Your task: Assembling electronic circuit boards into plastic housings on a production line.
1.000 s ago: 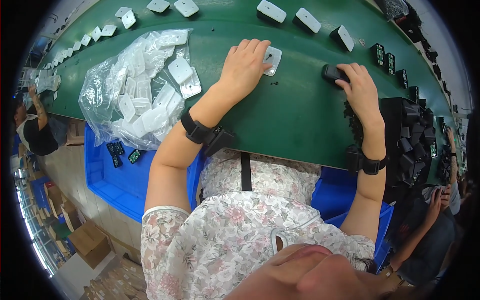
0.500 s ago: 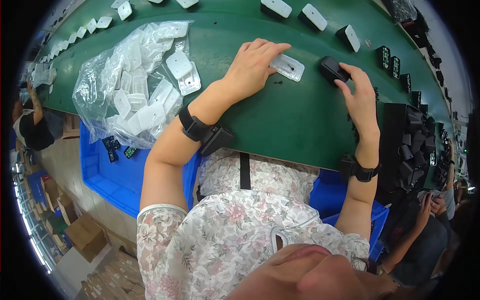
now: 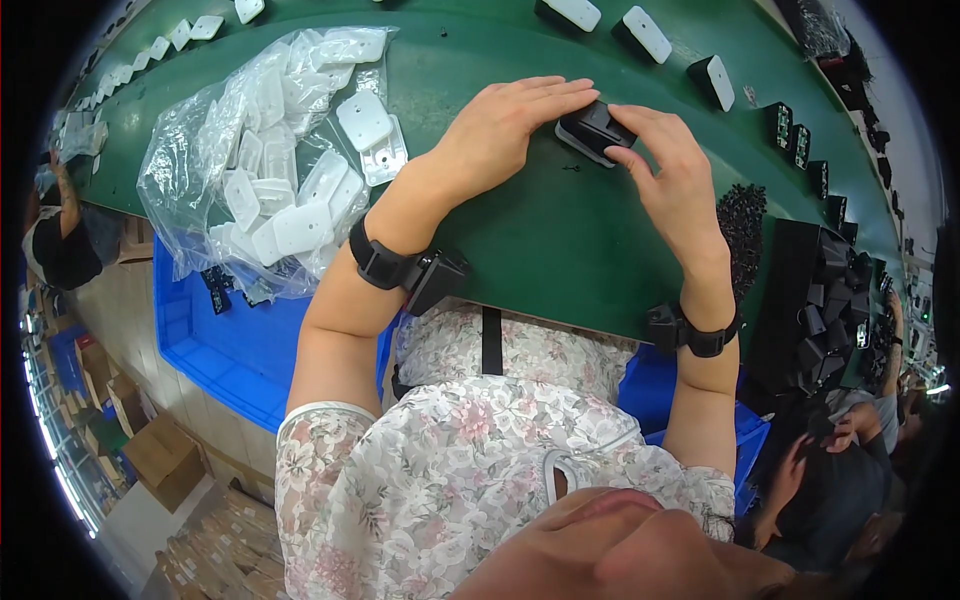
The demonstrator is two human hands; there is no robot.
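A black plastic housing (image 3: 600, 125) sits over a white plastic cover (image 3: 580, 146), whose pale rim shows along the near side. My right hand (image 3: 672, 165) grips the housing's right end between thumb and fingers. At the left end my left hand (image 3: 500, 125) holds the cover, its fingers reaching over the far edge and its thumb hidden. Just nearer to me, a small black piece (image 3: 571, 168) lies on the green table (image 3: 540, 235).
An open clear bag (image 3: 185, 190) of white covers spreads at the left, with loose covers (image 3: 364, 122) beside it. Several capped housings (image 3: 642, 36) line the far side. Small black parts (image 3: 740, 230) are heaped at the right, near a black bin (image 3: 785, 280) of housings. Blue crates (image 3: 225, 365) stand below the edge.
My right hand has brought the black housing leftward onto the white cover. My left hand has stayed at the cover's left end, its fingers now reaching over.
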